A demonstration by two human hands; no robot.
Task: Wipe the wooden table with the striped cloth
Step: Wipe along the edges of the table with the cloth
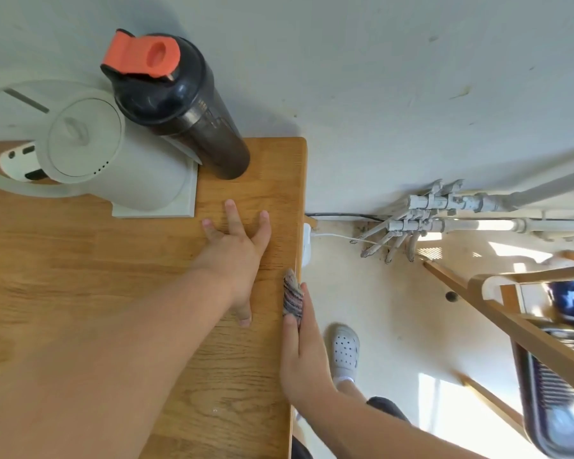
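Note:
The wooden table (80,260) fills the left half of the view, and its right edge runs down the middle. My left hand (237,256) lies flat on the tabletop near that edge, fingers spread, holding nothing. The striped cloth (292,298), grey with pinkish and dark stripes, is bunched against the table's right edge. My right hand (304,352) presses it there, its fingers extended along the edge over the cloth. Most of the cloth is hidden under that hand and over the table's side.
A white electric kettle (90,150) on its white base and a dark shaker bottle (186,104) with an orange cap stand at the table's far end by the wall. Pipes (428,213), a white plug, a wooden frame (511,319) and my white clog (345,349) lie to the right.

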